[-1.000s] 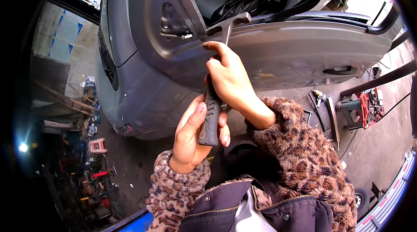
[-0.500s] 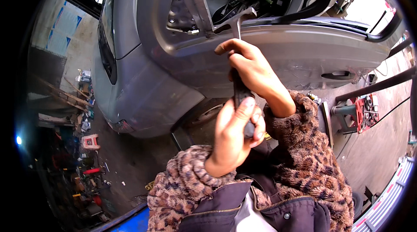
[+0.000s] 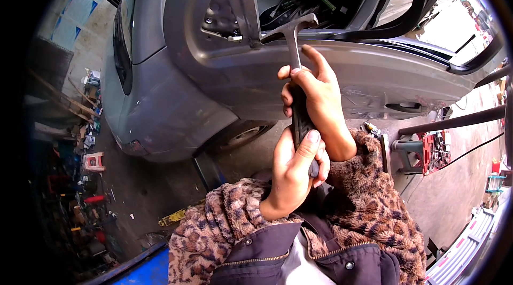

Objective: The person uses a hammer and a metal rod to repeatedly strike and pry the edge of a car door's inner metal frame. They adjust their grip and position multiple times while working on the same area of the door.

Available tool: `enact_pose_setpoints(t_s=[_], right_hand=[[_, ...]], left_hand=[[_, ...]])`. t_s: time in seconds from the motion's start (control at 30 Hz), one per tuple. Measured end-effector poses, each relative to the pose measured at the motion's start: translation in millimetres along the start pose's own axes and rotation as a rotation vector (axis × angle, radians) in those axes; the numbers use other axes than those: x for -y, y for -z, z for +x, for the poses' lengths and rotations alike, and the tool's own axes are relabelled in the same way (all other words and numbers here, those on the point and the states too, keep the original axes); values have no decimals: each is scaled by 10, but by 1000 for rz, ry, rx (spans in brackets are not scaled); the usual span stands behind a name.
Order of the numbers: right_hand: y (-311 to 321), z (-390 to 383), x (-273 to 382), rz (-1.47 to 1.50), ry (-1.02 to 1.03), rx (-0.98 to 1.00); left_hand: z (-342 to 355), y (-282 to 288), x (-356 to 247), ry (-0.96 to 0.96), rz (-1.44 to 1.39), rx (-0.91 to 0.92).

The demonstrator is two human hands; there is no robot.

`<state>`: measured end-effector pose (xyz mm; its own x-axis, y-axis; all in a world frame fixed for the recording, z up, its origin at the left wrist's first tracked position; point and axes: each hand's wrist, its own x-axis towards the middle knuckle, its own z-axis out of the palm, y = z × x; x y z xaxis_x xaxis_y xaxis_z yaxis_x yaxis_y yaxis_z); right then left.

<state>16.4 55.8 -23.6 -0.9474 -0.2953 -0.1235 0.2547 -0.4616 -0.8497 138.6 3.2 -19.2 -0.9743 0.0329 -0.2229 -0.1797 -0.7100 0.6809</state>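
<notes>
Over the last second the hammer (image 3: 297, 79) has risen, its head now hooked over the top edge of the grey car door (image 3: 331, 79) by the window opening, and the left hand (image 3: 293, 170) has slid up the handle to sit just under the right hand (image 3: 316, 100) (a two-handed grip, likely for prying or pulling). Both hands are closed tight around the dark handle, the right above with its forefinger stretched along the shaft, the left clamped on the lower end.
</notes>
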Motion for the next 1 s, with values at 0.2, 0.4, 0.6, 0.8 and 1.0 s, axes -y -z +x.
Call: enact_pose_setpoints(t_s=[0.2, 0.4, 0.6, 0.8, 1.0], right_hand=[[-31, -9, -43, -10, -58, 21], [-24, -29, -57, -43, -16, 2], [31, 26, -120, -29, -31, 49], [38, 26, -115, -35, -30, 45], [79, 73, -93, -37, -72, 96]], left_hand=[[-41, 72, -55, 41, -4, 14], [-11, 171, -55, 67, 56, 50], [18, 160, 56, 18, 80, 7], [37, 165, 99, 8, 78, 1], [77, 141, 194, -45, 56, -20]])
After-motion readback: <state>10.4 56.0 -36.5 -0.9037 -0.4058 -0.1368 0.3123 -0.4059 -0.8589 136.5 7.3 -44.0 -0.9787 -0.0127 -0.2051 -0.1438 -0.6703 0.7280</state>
